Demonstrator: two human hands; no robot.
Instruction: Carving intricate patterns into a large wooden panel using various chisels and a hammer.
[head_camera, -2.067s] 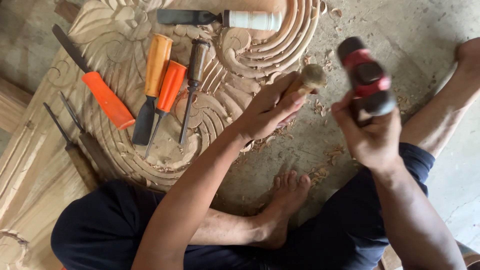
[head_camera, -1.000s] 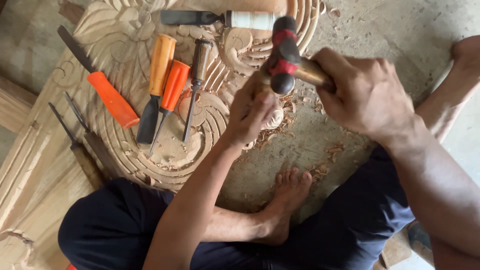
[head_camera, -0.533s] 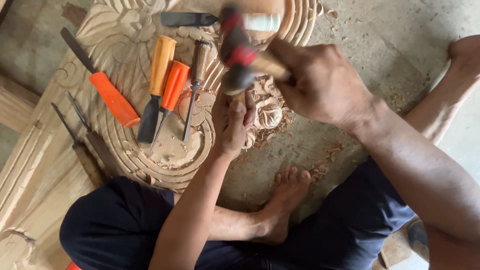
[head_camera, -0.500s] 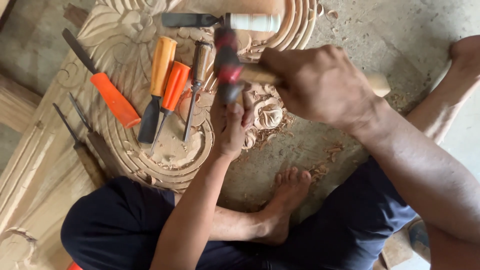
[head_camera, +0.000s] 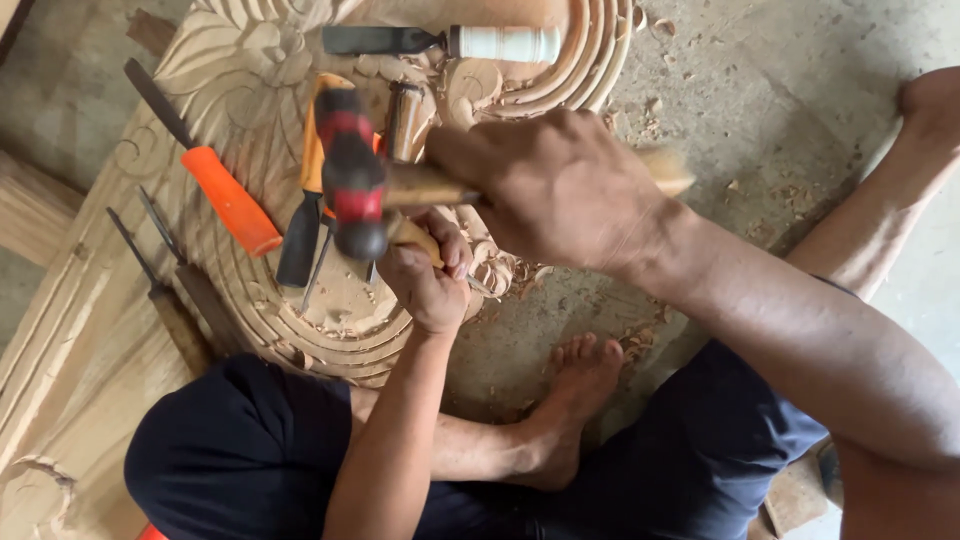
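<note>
The carved wooden panel (head_camera: 250, 60) lay on the concrete floor (head_camera: 760, 90), with chips scattered about it. The right hand (head_camera: 560, 190) was closed tight round the wooden handle of a mallet (head_camera: 352, 185), whose red-and-black head stood directly over the chisel (head_camera: 415, 240). The left hand (head_camera: 430, 285) was wrapped fully round that chisel, set on the carving. An orange-handled chisel (head_camera: 230, 200) lay to the left, and a white-handled chisel (head_camera: 450, 42) lay at the top.

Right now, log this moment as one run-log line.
right hand: grips mallet | left hand: holds chisel on carved wood panel | beside: orange-handled chisel
</note>
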